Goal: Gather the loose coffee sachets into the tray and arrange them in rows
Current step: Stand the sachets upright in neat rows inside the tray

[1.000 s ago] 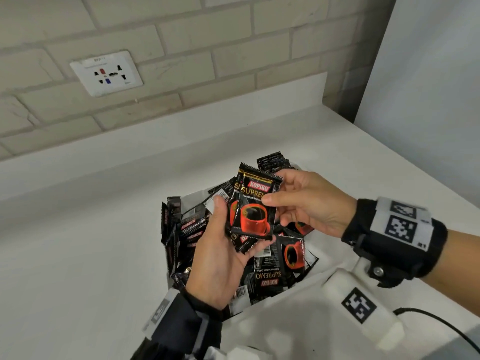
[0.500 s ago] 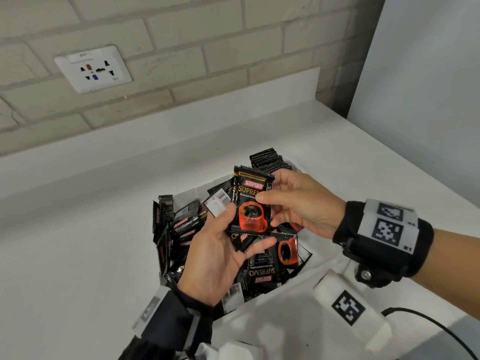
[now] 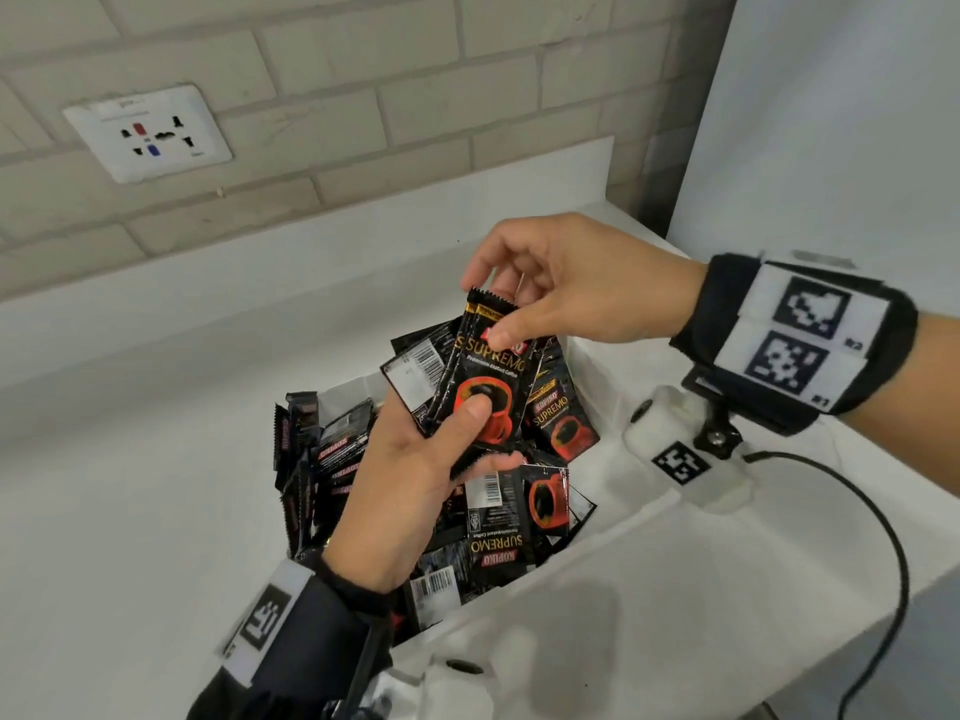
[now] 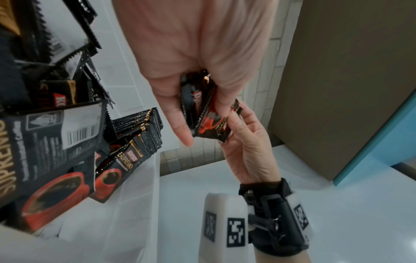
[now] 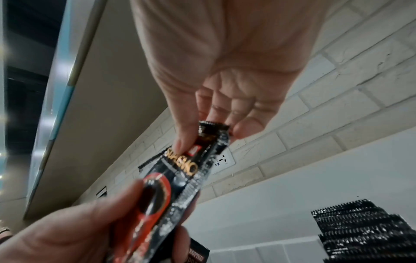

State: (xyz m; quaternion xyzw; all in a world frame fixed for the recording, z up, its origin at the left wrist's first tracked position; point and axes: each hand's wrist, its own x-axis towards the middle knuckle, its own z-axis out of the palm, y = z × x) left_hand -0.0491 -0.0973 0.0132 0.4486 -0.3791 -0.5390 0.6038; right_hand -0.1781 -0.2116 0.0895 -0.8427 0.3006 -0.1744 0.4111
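- Held sachets (image 3: pixel 483 387): a small stack, front face up, above the tray (image 3: pixel 343 394), which is heaped w/ loose sachets (image 3: pixel 498 527). One neat row (image 4: pixel 137 131) stands upright at the tray's far end.
- Change vs 1 s ago: the stack has risen clear of the pile and tilted, and the right hand (image 3: pixel 566 283) has gone from the stack's side to its top edge. Prob. squaring the stack before setting it in a row; most sachets are unsorted.
- Left hand (image 3: pixel 410 475): palm up under the stack, thumb pressed on the cup print, fingers curled round the bottom, gripping it.
- Right hand: arched over from above, thumb and forefinger pinching the top seam.
- White tabletop (image 3: pixel 130 485) all round; wall socket (image 3: pixel 148 132) behind.
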